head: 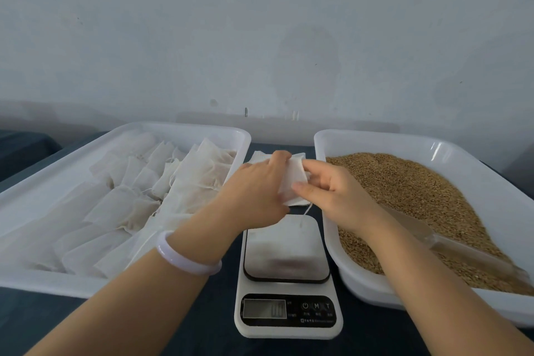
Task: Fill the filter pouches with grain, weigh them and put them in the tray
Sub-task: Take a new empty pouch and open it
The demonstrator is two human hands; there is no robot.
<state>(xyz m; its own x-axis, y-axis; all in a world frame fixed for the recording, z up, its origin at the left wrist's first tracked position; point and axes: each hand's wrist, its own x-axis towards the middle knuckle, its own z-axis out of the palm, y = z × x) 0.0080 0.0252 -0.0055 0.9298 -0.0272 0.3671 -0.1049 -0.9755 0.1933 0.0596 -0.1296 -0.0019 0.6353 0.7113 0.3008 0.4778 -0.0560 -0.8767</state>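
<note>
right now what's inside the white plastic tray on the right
The white plastic tray holds a heap of brown grain with a clear plastic scoop lying on it. The right forearm covers part of both.

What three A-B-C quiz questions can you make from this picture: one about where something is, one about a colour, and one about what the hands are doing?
1. Where is the kitchen scale?
A. Between the pouch tray and the grain tray
B. On the floor
C. Leaning against the wall

2. What colour is the bracelet on the left wrist?
A. Red
B. Black
C. Pale lilac

3. What are the left hand and the right hand doing?
A. Lying flat on the table
B. Holding one filter pouch between them
C. Pressing the scale's buttons

Answers:
1 A, the scale sits in the gap between the two trays.
2 C, the band looks pale lilac, nearly white.
3 B, fingers of both hands pinch the same pouch.
</note>
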